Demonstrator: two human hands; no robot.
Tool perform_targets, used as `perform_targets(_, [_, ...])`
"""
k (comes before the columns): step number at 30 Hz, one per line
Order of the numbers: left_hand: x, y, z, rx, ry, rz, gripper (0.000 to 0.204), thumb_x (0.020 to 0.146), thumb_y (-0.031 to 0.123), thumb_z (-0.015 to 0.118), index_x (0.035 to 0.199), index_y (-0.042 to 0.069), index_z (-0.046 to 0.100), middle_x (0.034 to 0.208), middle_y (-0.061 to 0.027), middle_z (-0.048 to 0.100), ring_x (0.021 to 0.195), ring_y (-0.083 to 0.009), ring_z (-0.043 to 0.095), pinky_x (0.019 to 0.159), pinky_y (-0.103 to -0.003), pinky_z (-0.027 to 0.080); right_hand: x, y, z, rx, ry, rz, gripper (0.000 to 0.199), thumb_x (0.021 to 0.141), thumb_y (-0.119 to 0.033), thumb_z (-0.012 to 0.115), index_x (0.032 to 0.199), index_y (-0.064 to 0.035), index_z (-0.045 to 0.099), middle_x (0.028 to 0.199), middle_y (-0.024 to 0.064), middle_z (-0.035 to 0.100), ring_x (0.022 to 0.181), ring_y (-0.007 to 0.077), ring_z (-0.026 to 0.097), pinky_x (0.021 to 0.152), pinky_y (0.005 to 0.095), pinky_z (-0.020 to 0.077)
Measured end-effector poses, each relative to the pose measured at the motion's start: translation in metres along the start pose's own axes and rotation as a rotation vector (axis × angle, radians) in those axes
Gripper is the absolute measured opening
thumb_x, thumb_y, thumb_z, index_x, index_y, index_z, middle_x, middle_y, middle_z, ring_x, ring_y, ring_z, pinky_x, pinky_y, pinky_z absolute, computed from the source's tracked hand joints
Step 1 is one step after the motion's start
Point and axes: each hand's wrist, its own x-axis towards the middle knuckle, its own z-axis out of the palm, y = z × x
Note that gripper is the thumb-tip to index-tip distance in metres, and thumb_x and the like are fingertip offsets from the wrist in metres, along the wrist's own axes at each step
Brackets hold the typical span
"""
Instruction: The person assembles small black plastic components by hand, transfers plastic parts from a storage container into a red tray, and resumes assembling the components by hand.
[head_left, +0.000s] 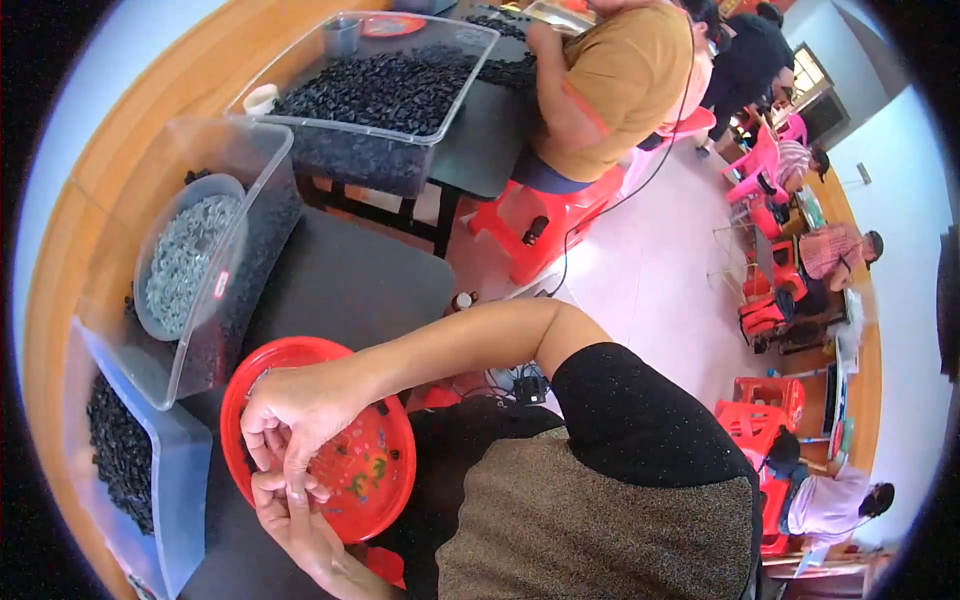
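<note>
Over a round red plate [385, 500] with a coloured printed pattern, my two hands meet fingertip to fingertip. My right hand [305, 405] reaches in from above in the view, thumb and fingers pinched together. Just below it, my left hand [305, 525] is closed in a pinch too, its fingertips touching those of the right. Whatever lies between the fingers is too small or hidden to make out. A few small dark pieces [382, 408] lie on the plate near its edge.
Beside the plate stand a blue-tinted bin [185, 480] of black pieces and a clear bin [235, 290] holding a bowl [165, 325] of clear pieces. Farther off is a clear bin [430, 140] of black pieces. A co-worker [625, 90] sits on a red stool [540, 225]; cables [510, 385] lie on the floor.
</note>
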Motion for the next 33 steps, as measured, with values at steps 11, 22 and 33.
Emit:
perform_targets(11, [0.026,0.026,-0.007,-0.011,-0.171,-0.023,0.015,0.095,0.017,0.061,0.100,0.006,0.051,0.076,-0.0007,0.052,0.066,-0.0096,0.049,0.060,-0.023,0.040,-0.004,-0.003,-0.003,-0.221,0.183,-0.100,0.035,0.075,-0.030,0.080,0.097,-0.0031,0.071,0.082,0.0130,0.072,0.073,0.0217,0.070,0.064,0.0344,0.0544])
perform_targets(22, [0.045,0.021,-0.060,-0.243,-0.228,-0.034,0.008,0.097,0.011,0.056,0.104,0.006,0.055,0.086,-0.0056,0.060,0.075,-0.0124,0.056,0.069,-0.026,0.046,-0.018,0.014,-0.016,-0.733,0.069,0.047,0.012,0.086,-0.012,0.069,0.095,-0.0033,0.068,0.085,0.0117,0.068,0.078,0.0285,0.067,0.071,0.0365,0.0518])
perform_targets(33, [0.043,0.007,-0.064,-0.323,-0.224,-0.009,0.010,0.098,0.010,0.056,0.107,0.005,0.057,0.090,-0.0062,0.062,0.078,-0.0123,0.059,0.071,-0.026,0.048,0.006,0.030,0.037,-1.018,-0.214,-0.120,0.029,0.081,-0.009,0.060,0.108,-0.0094,0.067,0.091,0.0105,0.058,0.074,0.0300,0.064,0.060,0.0426,0.0523])
